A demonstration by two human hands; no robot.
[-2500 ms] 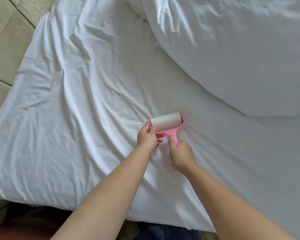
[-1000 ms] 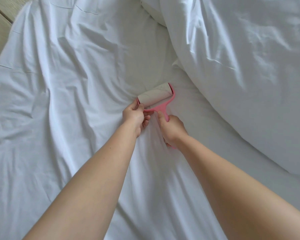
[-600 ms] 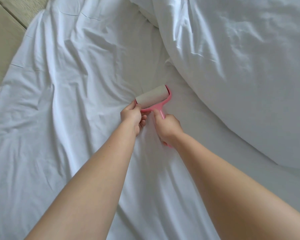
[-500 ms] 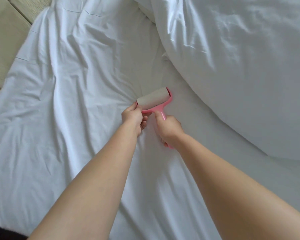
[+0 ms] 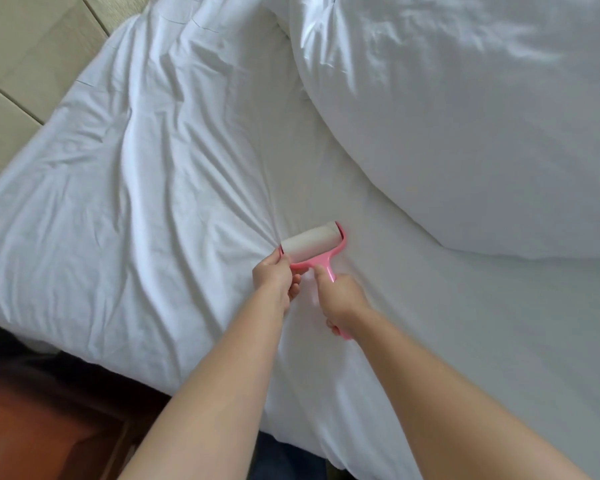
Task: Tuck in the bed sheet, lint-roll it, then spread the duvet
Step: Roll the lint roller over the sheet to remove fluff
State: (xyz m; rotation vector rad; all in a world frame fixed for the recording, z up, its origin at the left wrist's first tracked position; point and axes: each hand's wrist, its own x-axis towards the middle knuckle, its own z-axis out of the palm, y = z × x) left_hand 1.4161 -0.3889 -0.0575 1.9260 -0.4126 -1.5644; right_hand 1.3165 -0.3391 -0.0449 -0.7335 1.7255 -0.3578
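A pink lint roller (image 5: 312,243) with a white roll lies pressed on the white bed sheet (image 5: 160,188) near the middle of the bed. My right hand (image 5: 340,299) grips its pink handle, whose end sticks out below the fist. My left hand (image 5: 274,278) holds the left end of the roller frame with curled fingers. The sheet is creased into folds that fan out to the left of the roller. The white duvet (image 5: 465,116) is bunched up at the upper right, apart from the roller.
The near edge of the bed (image 5: 146,372) runs diagonally at the lower left, with a brown wooden floor or furniture (image 5: 32,427) below it. Beige tiled floor (image 5: 21,64) shows at the upper left. To the right of my arms, the sheet lies smooth.
The roller and both hands have come back toward me across the sheet after reaching further up the bed. Both hands keep their hold.
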